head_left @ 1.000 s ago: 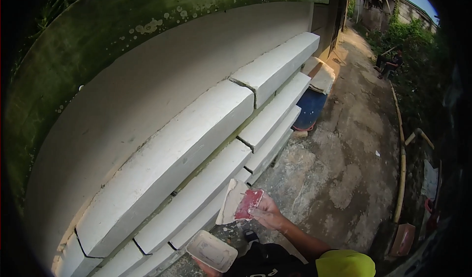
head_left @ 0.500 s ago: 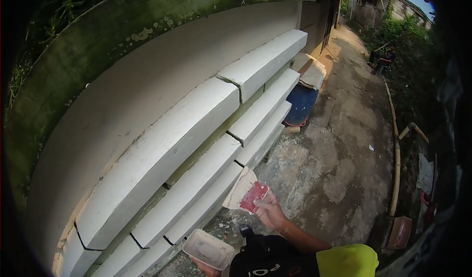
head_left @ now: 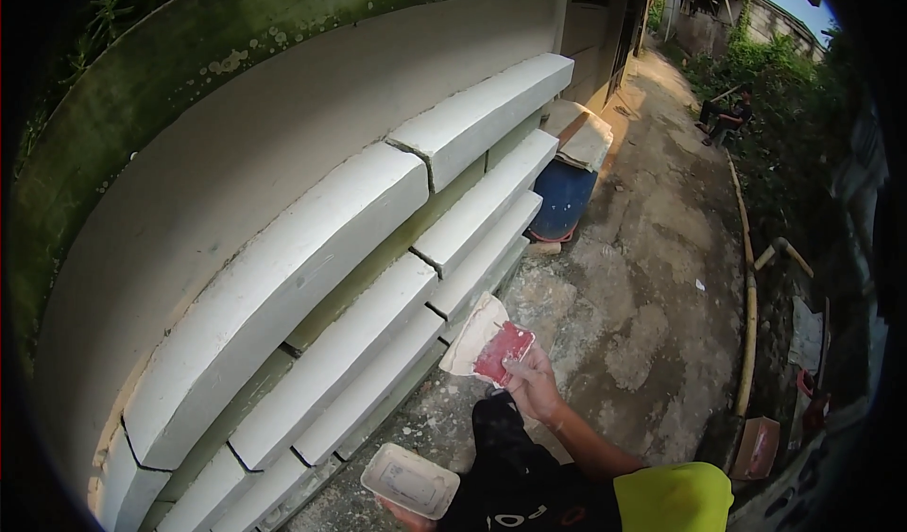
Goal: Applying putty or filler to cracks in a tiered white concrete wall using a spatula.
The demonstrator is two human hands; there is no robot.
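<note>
With twelve at the top of the view, the right hand (head_left: 536,386) grasps a red scraper (head_left: 504,351), thumb pressed on its face; the tool sits at ten to eleven o'clock from that hand, its far edge loaded with pale paste (head_left: 468,336). The left hand (head_left: 406,516), mostly hidden, holds a shallow rectangular tray (head_left: 409,481) from below, its fingers' exact grip unclear. The tray lies at eight o'clock from the right hand, well apart from the scraper, which stands at one o'clock from the left hand. White stepped slabs (head_left: 331,334) extend toward ten o'clock; a blue drum (head_left: 563,201) stands at twelve from the right hand.
</note>
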